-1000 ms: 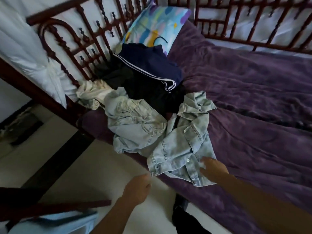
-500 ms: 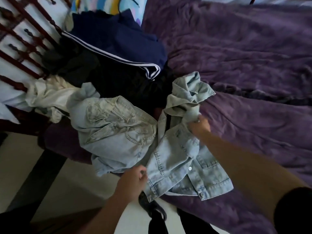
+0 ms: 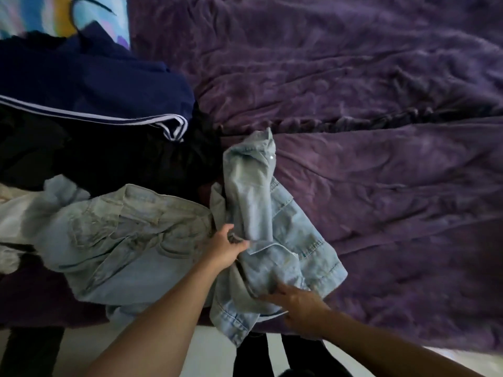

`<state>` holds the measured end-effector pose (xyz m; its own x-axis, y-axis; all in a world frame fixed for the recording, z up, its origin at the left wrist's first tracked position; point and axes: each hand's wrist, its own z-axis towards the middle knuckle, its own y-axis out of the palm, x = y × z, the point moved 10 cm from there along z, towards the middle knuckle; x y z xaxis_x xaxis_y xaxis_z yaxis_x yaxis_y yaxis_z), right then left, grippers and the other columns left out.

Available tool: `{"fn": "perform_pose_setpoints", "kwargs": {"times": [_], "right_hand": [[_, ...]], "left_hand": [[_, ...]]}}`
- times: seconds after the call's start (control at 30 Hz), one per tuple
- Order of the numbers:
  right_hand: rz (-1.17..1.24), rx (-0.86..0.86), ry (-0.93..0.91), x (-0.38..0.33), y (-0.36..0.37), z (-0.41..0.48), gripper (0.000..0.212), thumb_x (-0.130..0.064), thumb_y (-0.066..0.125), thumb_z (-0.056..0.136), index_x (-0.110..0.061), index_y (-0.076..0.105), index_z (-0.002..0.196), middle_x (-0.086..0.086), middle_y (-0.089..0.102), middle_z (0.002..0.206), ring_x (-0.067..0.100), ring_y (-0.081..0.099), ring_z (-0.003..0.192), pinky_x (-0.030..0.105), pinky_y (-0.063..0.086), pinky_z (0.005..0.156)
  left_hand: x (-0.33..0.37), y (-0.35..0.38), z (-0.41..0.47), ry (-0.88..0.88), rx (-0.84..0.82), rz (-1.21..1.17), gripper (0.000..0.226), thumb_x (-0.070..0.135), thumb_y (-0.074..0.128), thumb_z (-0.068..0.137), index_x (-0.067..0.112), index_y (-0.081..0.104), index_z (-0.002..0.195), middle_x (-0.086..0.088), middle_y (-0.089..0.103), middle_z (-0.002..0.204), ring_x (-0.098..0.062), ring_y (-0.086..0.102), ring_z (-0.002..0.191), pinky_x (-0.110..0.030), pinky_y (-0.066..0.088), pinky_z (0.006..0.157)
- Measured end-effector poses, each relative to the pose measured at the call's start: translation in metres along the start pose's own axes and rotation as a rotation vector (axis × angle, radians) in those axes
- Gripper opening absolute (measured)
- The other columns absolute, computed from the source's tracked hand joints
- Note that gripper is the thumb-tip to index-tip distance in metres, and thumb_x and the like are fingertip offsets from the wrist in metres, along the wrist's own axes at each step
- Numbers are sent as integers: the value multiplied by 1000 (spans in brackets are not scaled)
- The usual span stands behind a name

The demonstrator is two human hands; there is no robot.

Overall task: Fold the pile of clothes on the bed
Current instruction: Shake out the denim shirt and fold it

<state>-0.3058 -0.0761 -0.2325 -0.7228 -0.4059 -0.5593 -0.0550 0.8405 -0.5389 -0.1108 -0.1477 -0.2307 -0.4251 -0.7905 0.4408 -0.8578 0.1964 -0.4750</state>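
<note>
Left hand (image 3: 227, 247) pinches a fold of denim jacket (image 3: 275, 213); right hand (image 3: 298, 302) touches hem, grip unclear. Jacket lies at bed (image 3: 381, 186) edge, beside pile (image 3: 109, 85). Prob. thick, stiffish, not slippery: take by 2 shoulders.

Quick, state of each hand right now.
Left hand: closed, gripping a fold of the denim jacket.
Right hand: resting on the jacket's lower part; whether it grips cannot be told.

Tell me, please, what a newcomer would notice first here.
The pale denim jacket lies front and centre, gripped by the left hand and touched by the right hand. Behind it to the left sits a dark clothes pile; the purple blanket fills the right.
</note>
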Motion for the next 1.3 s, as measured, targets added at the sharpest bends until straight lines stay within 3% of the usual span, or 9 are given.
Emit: {"fn": "perform_pose_setpoints", "kwargs": {"times": [0.13,0.27,0.43,0.63,0.73,0.87,1.0,1.17,1.3], "right_hand": [[258,325,178,27,-38,3,30,-17,57,82,-28,70,107,-3,67,109,20,63,102,29,49,82],[325,780,426,63,-121,-3,19,-13,65,81,-16,65,100,2,63,99,25,63,90,33,49,73],[224,618,349,28,-182,58,25,-19,58,88,-15,66,111,6,63,113,28,60,103,32,45,78],[-183,700,-41,-105,-268,108,72,-24,66,81,-24,35,145,6,35,148,29,32,133,46,43,98],[-514,480,-241,-178,-265,138,79,-33,68,80,-34,28,148,1,23,157,24,17,145,45,29,108],[-778,183,-310,-221,-235,151,38,-36,65,79,-26,59,115,1,60,120,24,52,119,37,38,91],[-521,441,-376,-251,-286,113,26,-36,70,76,-17,57,88,8,65,98,32,60,98,37,45,78],[-252,707,-629,-328,-359,12,36,-26,78,73,-21,43,67,7,55,61,30,55,61,39,40,52],[-324,750,-688,-369,-388,-50,28,-20,71,74,-17,44,71,6,52,64,33,52,63,47,45,55]], "left_hand": [[-1,0,3,79,150,237,27,5,63,77,18,67,100,-7,69,100,-25,63,91,-22,41,67],[-6,-43,-10,190,224,41,14,6,68,73,18,62,70,4,61,65,-13,59,65,-22,39,56],[-29,-130,-51,144,424,-360,31,30,73,77,8,61,59,3,55,49,-7,48,48,-31,40,55],[43,-186,-162,594,542,-19,21,-2,69,76,15,57,77,13,52,63,1,52,62,-6,37,56],[56,-207,-221,727,590,73,23,-1,64,73,12,62,92,13,55,74,-2,53,68,-10,41,61],[33,-254,-274,667,765,90,30,-5,64,70,10,64,95,15,54,79,3,54,72,-6,40,67],[-16,-277,-288,434,823,-48,45,-8,65,72,16,60,109,17,48,67,15,52,67,-4,38,59],[-6,-252,-253,407,686,-239,64,9,75,74,30,43,125,20,52,101,3,55,87,-17,46,74],[39,-241,-232,434,676,-306,52,29,76,75,33,46,117,6,64,86,-8,63,75,-29,54,69]]}}
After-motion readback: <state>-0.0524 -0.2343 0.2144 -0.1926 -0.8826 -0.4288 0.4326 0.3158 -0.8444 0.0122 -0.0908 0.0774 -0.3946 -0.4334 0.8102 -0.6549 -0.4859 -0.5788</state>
